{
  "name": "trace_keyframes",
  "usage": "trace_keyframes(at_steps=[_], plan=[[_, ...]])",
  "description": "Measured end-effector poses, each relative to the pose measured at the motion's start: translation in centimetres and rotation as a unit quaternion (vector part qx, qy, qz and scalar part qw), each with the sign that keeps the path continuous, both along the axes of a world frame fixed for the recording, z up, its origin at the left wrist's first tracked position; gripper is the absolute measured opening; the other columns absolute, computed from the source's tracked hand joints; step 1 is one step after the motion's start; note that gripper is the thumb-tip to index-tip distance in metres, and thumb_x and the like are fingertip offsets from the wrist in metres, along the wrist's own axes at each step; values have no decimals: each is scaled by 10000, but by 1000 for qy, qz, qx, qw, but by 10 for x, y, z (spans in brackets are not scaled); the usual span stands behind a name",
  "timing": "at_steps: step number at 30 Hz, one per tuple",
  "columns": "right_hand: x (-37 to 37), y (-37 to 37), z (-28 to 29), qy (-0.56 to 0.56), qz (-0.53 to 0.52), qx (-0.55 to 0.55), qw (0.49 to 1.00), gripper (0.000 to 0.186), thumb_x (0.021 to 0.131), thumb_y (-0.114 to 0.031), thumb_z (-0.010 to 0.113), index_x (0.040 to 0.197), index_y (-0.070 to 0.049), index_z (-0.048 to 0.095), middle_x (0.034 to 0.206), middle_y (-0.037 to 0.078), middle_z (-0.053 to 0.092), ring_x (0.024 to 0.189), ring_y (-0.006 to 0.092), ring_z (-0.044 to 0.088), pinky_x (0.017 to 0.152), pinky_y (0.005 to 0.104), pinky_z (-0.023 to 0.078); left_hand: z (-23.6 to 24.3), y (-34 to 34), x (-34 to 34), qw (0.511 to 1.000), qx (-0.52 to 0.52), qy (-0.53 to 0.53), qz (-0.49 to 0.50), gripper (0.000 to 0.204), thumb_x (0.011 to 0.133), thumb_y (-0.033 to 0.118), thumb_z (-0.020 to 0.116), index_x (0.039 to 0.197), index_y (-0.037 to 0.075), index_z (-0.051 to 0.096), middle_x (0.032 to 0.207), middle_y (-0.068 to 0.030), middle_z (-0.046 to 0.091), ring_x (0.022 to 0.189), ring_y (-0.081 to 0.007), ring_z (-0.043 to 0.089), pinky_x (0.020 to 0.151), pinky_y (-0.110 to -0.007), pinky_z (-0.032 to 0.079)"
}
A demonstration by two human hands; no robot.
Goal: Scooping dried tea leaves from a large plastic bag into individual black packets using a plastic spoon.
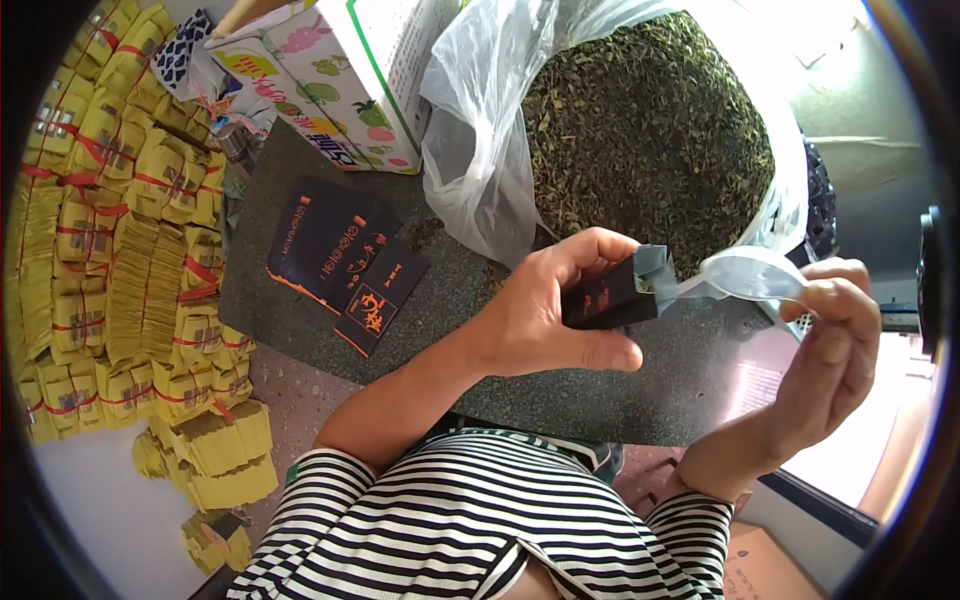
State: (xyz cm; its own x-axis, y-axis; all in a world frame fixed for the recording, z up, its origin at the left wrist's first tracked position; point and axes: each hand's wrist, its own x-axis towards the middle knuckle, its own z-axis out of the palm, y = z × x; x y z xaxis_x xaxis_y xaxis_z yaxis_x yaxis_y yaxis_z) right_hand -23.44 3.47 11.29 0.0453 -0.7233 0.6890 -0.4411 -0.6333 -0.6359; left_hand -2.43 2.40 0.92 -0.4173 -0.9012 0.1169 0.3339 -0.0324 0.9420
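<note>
My left hand (555, 310) grips a small black carton (602, 298), held tilted, with a clear plastic liner (650, 268) showing at its open end. My right hand (830, 355) holds a translucent white plastic funnel or scoop (750, 272), its narrow end reaching to the liner's mouth. Behind both hands, a big clear plastic bag (472, 150) holds loose dark green dried leaves (645, 130). Dark flattened cartons with orange markings (318, 250) lie on the speckled grey tabletop (270, 190) left of my hands.
Many yellow packet bundles (135, 300), some tied with red bands, fill the left side. A fruit-printed cardboard box (330, 80) stands behind the flattened cartons. A brown cardboard box (760, 565) sits below at the right. A bright surface (845, 455) is at the right edge.
</note>
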Motion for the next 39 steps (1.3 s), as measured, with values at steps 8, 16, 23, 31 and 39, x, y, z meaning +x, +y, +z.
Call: trace_keyframes(at_steps=[8, 16, 23, 31, 39], plan=[[-19, 18, -35, -25, 0, 210, 977, 154, 903, -20, 538, 980, 32, 660, 916, 113, 646, 786, 170, 580, 758, 287, 461, -6, 10, -14, 975, 95, 72, -185, 461, 790, 42, 710, 1234, -3, 596, 971, -40, 635, 882, -83, 571, 778, -227, 463], [-28, 20, -48, 19, 184, 281, 942, 223, 694, 64, 696, 913, 22, 695, 706, 65, 594, 595, 139, 532, 512, 267, 373, -14, 16, -27, 956, 128, 32, -263, 291, 840, 19, 703, 1120, 14, 623, 962, -15, 650, 897, -74, 584, 804, -243, 467], [-69, 27, -41, -89, 122, 199, 968, 124, 823, 25, 671, 942, 0, 696, 750, 36, 632, 649, 79, 567, 544, 202, 405, -23, 23, -37, 988, -39, -14, -149, 610, 809, 136, 748, 1357, -5, 521, 1313, -162, 577, 1237, -231, 540, 1039, -365, 417], [-209, 11, -30, -16, -245, 105, 964, 165, 955, -151, 649, 1081, -74, 723, 800, -9, 675, 621, 9, 492, 511, 169, 340, -27, 39, -12, 978, -148, -123, -75, 574, 830, 181, 742, 1330, -20, 547, 1338, -196, 565, 1243, -292, 548, 1048, -388, 416], [-229, -22, -80, -16, -225, 204, 953, 124, 958, -69, 606, 999, -9, 706, 817, 2, 667, 738, 64, 584, 720, 199, 465, -33, 65, 7, 978, -93, -175, -60, 437, 877, 177, 693, 1238, -48, 595, 1190, -176, 630, 1098, -249, 604, 971, -365, 474]])
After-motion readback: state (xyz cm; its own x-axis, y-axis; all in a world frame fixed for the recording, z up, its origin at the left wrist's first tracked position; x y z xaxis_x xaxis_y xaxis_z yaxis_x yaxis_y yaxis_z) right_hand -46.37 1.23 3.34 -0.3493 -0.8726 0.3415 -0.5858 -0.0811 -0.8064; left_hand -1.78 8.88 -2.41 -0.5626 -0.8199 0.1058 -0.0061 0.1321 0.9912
